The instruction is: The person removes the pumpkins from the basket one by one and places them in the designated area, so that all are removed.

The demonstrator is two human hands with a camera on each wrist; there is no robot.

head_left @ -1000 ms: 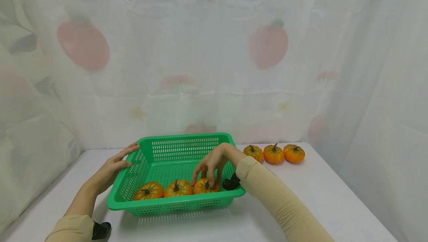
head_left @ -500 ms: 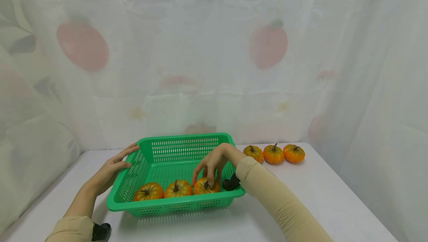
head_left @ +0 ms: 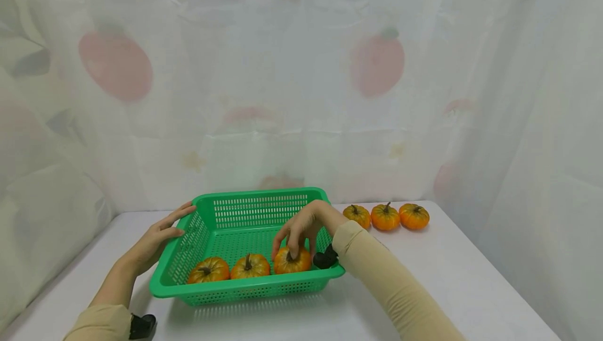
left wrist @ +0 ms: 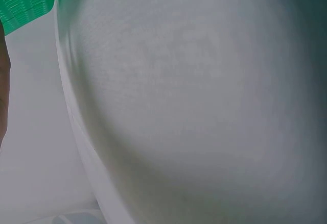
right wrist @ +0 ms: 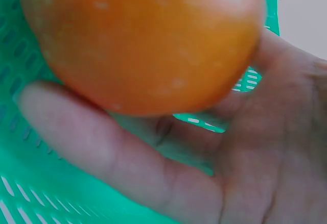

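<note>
In the head view, the right hand (head_left: 301, 228) is seen curled over the rightmost pumpkin (head_left: 292, 260) in the green basket (head_left: 256, 210); the right wrist view shows the fingers (right wrist: 97, 147) gripping it closely. The left hand (head_left: 157, 239), fingers straight, rests on the basket's left rim. Two other pumpkins (head_left: 229, 268) lie beside it, and three more (head_left: 385, 216) stand on the desk (head_left: 452, 278) far right.

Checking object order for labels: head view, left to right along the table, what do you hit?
left hand → left pumpkin in basket → middle pumpkin in basket → pumpkin held by the right hand → three pumpkins on the table.
</note>
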